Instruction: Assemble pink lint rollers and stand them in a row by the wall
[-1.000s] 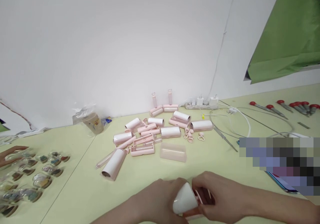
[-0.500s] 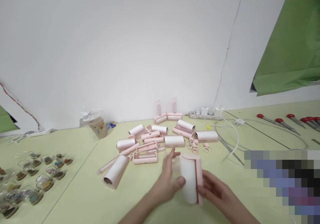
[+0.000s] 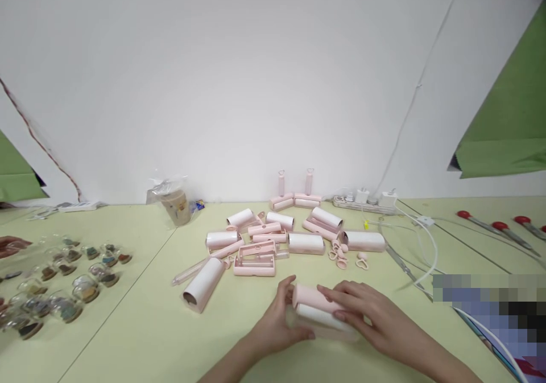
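Observation:
A pink lint roller (image 3: pixel 313 297) with a white paper roll is held between my two hands, lying roughly level and slightly blurred. My left hand (image 3: pixel 277 320) grips its left end, thumb below and fingers behind. My right hand (image 3: pixel 367 312) closes over its right end, fingers across the pink cover. Beyond them lie several white paper rolls (image 3: pixel 305 243), open pink roller cases (image 3: pixel 255 264), and small pink heart-shaped loops (image 3: pixel 362 260). Two pink lint rollers with handles (image 3: pixel 307 200) stand at the wall.
Several small glass domes (image 3: pixel 86 288) cover the left side, with another person's hand (image 3: pixel 12 246) beside them. A bagged cup (image 3: pixel 176 206) stands at the back. Power strip (image 3: pixel 362 204), white cables (image 3: pixel 435 252) and red-handled tools (image 3: pixel 503 229) lie to the right.
The lint roller has turned from upright to roughly level, pink cover now upward. My right hand has moved over its top. The view has shifted, and another person's hand shows at far left.

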Demonstrator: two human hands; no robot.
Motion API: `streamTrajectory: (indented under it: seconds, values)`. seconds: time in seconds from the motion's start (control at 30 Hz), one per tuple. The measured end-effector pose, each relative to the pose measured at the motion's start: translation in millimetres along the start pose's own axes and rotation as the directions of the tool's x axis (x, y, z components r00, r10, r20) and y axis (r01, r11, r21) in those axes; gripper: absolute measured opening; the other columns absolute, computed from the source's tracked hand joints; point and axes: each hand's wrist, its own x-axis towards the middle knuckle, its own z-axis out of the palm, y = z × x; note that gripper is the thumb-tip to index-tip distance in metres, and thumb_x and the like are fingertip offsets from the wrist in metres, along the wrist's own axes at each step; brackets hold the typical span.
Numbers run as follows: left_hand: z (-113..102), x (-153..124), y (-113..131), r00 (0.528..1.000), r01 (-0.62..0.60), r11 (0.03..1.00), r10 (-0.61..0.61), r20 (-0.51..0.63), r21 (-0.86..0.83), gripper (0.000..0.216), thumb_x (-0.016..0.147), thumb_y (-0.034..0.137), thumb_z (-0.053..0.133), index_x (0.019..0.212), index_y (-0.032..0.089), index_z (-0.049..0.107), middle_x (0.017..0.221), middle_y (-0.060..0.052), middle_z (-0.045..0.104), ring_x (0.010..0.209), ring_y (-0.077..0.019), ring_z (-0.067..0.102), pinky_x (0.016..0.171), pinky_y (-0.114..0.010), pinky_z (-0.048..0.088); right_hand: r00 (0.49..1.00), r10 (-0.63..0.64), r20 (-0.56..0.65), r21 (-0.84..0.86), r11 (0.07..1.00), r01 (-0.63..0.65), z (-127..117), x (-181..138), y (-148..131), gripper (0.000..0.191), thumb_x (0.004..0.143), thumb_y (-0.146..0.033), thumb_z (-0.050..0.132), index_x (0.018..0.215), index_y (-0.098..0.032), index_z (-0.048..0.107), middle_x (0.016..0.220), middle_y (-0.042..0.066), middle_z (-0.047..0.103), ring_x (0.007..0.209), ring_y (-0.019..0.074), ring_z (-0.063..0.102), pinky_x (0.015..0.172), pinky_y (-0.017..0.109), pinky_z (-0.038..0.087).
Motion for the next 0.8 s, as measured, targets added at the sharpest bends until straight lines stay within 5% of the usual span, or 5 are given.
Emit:
streamTrajectory:
  seconds: [0.27, 0.43, 0.53, 0.67, 0.8]
  values:
    - [-5.3, 2.4, -0.3, 0.999, -0.026, 1.0, 0.026, 0.043, -0.014, 0.082, 0.058, 0.017, 0.073, 0.126, 0.019, 0.026, 0.118, -0.01, 0.045, 0.112, -0.0242, 0.043, 0.094, -0.038, 0.035, 0.992, 0.013, 0.124, -0.124, 0.992, 0.002, -7.7, 8.6, -12.6, 0.034, 0.091, -0.031, 0.036, 0.122, -0.034, 0.048, 0.086, 0.005, 0.056, 0.075, 0.0196, 0.055, 0.064, 0.03, 0.045]
    - [-2.8, 2.7, -6.4, 0.996, -0.081, 0.997, 0.081, 0.023, -0.011, 0.083, 0.056, 0.013, 0.074, 0.125, 0.017, 0.028, 0.115, -0.01, 0.045, 0.11, -0.0228, 0.044, 0.095, -0.036, 0.034, 0.989, 0.088, 0.119, -0.029, 0.996, -0.085, 10.5, 1.1, -2.6, 0.033, 0.088, -0.035, 0.043, 0.119, -0.036, 0.051, 0.118, 0.008, 0.046, 0.095, 0.0216, 0.054, 0.077, 0.033, 0.046]
    - [-3.6, 1.6, -7.6, 0.995, -0.099, 0.994, 0.098, 0.023, 0.041, 0.082, 0.056, 0.015, 0.074, 0.125, 0.017, 0.029, 0.116, -0.01, 0.044, 0.11, -0.0231, 0.043, 0.095, -0.037, 0.033, 0.991, 0.103, 0.091, 0.076, 0.991, -0.11, 6.7, 5.6, 2.7, 0.037, 0.085, -0.041, 0.048, 0.122, -0.034, 0.049, 0.116, 0.007, 0.048, 0.103, 0.0224, 0.05, 0.084, 0.033, 0.044]
    - [-5.8, -0.1, -5.3, 0.987, -0.158, 0.975, 0.153, 0.039, 0.155, 0.068, 0.059, 0.02, 0.073, 0.117, 0.019, 0.039, 0.114, -0.008, 0.044, 0.108, -0.0225, 0.042, 0.094, -0.036, 0.034, 0.991, 0.068, -0.117, 0.057, 0.996, -0.062, -3.5, 53.2, -2.1, 0.033, 0.091, -0.034, 0.034, 0.105, -0.021, 0.061, 0.098, 0.008, 0.059, 0.093, 0.0205, 0.055, 0.077, 0.031, 0.047]
    - [-6.5, 0.3, -3.9, 0.983, -0.186, 0.958, 0.182, 0.041, 0.217, 0.062, 0.059, 0.021, 0.072, 0.114, 0.02, 0.042, 0.113, -0.007, 0.044, 0.106, -0.0222, 0.042, 0.092, -0.034, 0.035, 0.997, -0.078, -0.005, -0.048, 0.996, 0.077, 12.0, 138.2, -20.6, 0.015, 0.084, -0.02, 0.052, 0.091, -0.018, 0.065, 0.095, 0.006, 0.061, 0.095, 0.0198, 0.053, 0.083, 0.033, 0.042]
